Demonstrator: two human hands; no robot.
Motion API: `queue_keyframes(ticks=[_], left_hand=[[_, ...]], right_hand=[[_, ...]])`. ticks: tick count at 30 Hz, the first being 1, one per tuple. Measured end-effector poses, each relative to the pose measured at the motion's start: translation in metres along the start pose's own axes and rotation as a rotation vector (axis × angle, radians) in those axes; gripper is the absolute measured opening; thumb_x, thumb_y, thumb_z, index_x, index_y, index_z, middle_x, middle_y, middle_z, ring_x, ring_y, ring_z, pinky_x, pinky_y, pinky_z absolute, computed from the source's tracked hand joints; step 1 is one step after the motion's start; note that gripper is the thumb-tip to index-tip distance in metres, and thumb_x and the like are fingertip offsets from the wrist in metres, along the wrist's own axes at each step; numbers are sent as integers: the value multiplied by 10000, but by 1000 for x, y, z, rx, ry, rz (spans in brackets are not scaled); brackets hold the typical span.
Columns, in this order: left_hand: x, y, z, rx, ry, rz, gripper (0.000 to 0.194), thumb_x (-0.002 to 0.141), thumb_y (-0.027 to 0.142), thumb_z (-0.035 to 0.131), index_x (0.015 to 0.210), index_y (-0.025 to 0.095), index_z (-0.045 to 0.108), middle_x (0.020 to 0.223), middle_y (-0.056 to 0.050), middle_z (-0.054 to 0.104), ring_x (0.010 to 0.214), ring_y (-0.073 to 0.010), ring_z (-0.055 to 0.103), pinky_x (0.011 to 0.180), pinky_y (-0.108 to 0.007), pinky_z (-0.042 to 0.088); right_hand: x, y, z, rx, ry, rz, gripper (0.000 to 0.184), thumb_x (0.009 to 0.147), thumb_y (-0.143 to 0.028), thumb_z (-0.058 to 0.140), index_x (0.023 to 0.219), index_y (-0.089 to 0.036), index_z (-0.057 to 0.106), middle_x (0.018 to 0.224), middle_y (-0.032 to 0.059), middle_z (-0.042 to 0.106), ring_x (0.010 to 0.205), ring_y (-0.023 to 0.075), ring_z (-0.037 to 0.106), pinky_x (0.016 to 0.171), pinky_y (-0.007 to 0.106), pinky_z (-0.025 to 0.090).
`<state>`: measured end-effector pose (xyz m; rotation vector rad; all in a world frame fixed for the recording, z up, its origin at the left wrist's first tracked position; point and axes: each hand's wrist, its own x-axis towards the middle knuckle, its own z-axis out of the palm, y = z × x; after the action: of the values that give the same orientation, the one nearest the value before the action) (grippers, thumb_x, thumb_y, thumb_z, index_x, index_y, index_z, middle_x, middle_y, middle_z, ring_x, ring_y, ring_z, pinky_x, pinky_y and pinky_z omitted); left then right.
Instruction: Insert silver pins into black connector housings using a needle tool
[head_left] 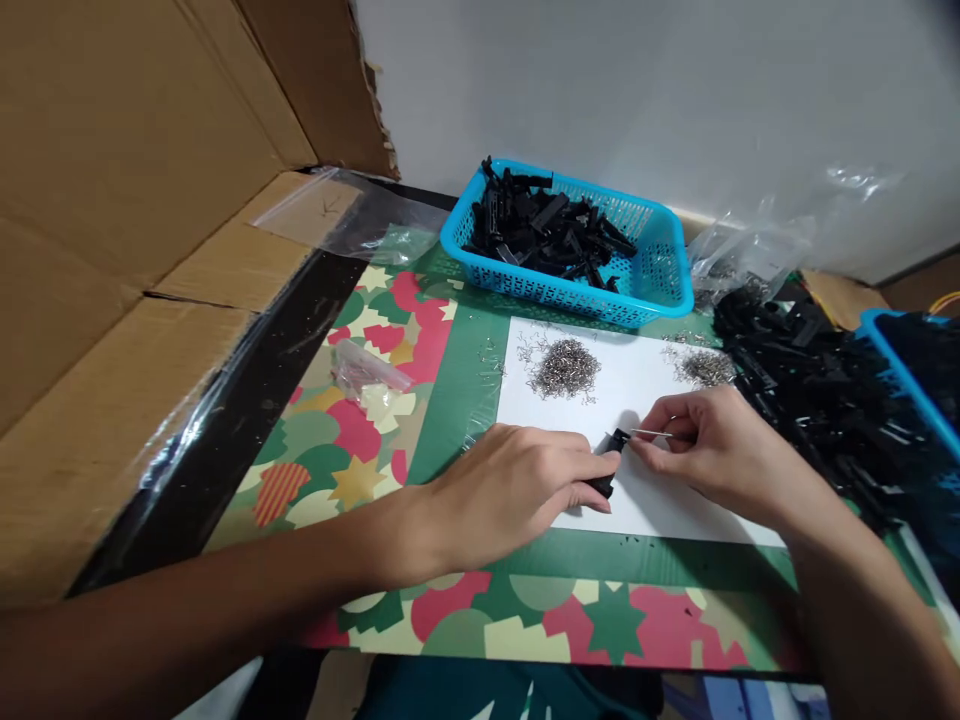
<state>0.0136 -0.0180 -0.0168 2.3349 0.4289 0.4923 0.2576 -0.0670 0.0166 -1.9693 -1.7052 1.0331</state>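
Over the white sheet of paper (pixel 705 500), my left hand (pixel 525 485) pinches a small black plastic part (pixel 604 484) between thumb and fingers. My right hand (pixel 694 435) grips a thin metal pin (pixel 651 433), its tip at the upper end of the black part. Whether the pin goes into the part or only touches it, I cannot tell. Behind my hands lies a pile of tiny metal springs or clips (pixel 566 370), too small to tell which. A smaller pile of similar metal pieces (pixel 703 368) lies just beyond my right hand.
A blue basket (pixel 570 300) of black plastic parts stands at the back. More black parts (pixel 802 390) are heaped at the right beside another blue basket (pixel 911 385). Clear plastic bags (pixel 367 215) lie at the back left, near a cardboard wall (pixel 142 130).
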Motion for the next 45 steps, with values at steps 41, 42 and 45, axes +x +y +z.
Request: queue_keyframes(ticks=[41, 42, 45], left_hand=[[7, -9, 0, -125, 32, -66, 250, 1013, 163, 738, 1248, 225, 799, 853, 19, 758, 761, -158, 704, 651, -252, 426], [8, -8, 0, -143, 35, -75, 249, 1015, 166, 735, 1247, 231, 800, 850, 24, 761, 755, -152, 701, 649, -249, 428], [9, -8, -1, -196, 37, -113, 216, 1020, 174, 721, 1201, 243, 816, 866, 31, 781, 743, -139, 695, 642, -244, 436]], right_hand=[[0, -10, 2, -94, 96, -7, 79, 819, -215, 758, 798, -141, 772, 583, -18, 603, 534, 98, 444, 490, 250, 275], [0, -10, 3, -98, 106, -6, 72, 816, -210, 755, 798, -142, 771, 570, -28, 582, 528, 96, 430, 490, 252, 266], [-1, -10, 3, -97, 119, -10, 48, 809, -186, 745, 793, -147, 768, 545, -43, 551, 510, 93, 405, 489, 258, 243]])
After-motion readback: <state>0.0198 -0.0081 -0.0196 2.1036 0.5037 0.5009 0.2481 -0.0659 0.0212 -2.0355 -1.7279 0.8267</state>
